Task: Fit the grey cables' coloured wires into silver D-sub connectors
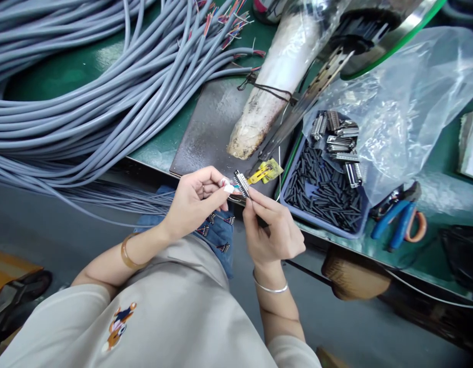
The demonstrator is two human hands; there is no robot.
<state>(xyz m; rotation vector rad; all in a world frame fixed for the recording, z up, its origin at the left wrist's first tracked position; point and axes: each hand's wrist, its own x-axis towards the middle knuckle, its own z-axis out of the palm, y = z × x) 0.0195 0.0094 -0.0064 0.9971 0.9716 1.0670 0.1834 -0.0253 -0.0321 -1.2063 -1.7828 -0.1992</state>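
Pinched between the thumb and fingers of my right hand [274, 230] is a metal multi-pin connector [242, 183], tilted above the bench edge. My left hand [201, 197] is closed on thin coloured wires [236, 189] right beside the connector's pins. Whether any wire end touches a pin is too small to tell. Just beyond the connector lies a yellow clip-like piece [261, 174] with a yellow wrapping. A dark flat plate [209, 122] lies under it. Several finished-looking connector ends with wires [223, 248] rest on blue cloth over my lap.
A large bundle of grey cables [106, 112] covers the left of the bench. A plastic-wrapped tube [274, 87] points down at the plate. To the right stand a blue tray [320, 230] of black sleeves and connectors, a clear bag [405, 102] and blue-handled pliers [401, 220].
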